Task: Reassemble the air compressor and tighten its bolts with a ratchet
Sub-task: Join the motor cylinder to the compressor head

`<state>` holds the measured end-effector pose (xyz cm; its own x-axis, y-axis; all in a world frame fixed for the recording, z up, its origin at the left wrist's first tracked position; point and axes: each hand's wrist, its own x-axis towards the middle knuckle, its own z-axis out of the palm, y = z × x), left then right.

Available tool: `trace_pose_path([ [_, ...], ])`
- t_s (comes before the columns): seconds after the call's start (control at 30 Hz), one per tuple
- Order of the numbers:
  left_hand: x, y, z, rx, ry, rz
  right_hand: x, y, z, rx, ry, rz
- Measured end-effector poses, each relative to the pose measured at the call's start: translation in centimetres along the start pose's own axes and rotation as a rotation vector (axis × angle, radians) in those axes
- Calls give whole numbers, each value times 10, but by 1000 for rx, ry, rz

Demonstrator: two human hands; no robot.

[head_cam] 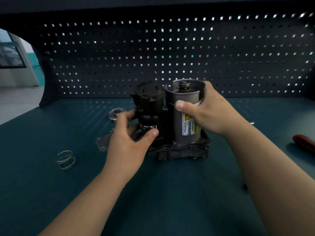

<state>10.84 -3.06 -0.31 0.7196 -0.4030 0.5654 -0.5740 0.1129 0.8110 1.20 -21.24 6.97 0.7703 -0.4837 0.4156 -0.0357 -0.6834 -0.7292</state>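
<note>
The air compressor (pixel 170 143) stands upright on the dark green bench, on a black ribbed base. Its left half is a black plastic housing (pixel 150 99); its right half is a grey metal motor cylinder (pixel 183 99) with a yellow and white warning label and an open top showing a shaft end. My right hand (pixel 204 114) grips the upper part of the grey cylinder, thumb across its front. My left hand (pixel 129 140) holds the lower black housing, thumb on its front and fingers round its left side.
A loose wire spring (pixel 66 160) lies at the left. A flat metal plate (pixel 103 143) and a clear round cap (pixel 116 113) lie behind my left hand. A red-handled tool (pixel 304 143) lies at the right edge, a small bolt (pixel 252 123) near it. A pegboard (pixel 170 53) backs the bench.
</note>
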Motion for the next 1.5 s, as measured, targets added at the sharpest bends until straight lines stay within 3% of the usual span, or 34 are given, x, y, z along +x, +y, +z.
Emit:
trace_pose_path([
  [0.1,1,-1,7,-10,-42,-15,-2,-4,-1,-103,39,-78],
  [0.23,9,-6,11,-57,-22,-21,-7,-29,-8,-459,134,-396],
  [0.33,8,-8,13,-55,-37,15,5,-61,-11,-709,-65,-534],
  [0.47,9,-6,12,-81,-65,31,28,-80,-10,-703,-427,-453],
  [0.57,12,-8,10,-111,-90,20,33,-79,-14,-648,-513,-425],
  [1.03,4,-16,-12,22,-145,-57,35,-86,-6,-559,-418,-332],
  [1.33,-4,-6,-15,246,-19,-17,39,-87,-2,-508,-393,-317],
  [1.5,-2,-5,-5,225,81,-131,41,-88,-3,-506,-410,-309],
])
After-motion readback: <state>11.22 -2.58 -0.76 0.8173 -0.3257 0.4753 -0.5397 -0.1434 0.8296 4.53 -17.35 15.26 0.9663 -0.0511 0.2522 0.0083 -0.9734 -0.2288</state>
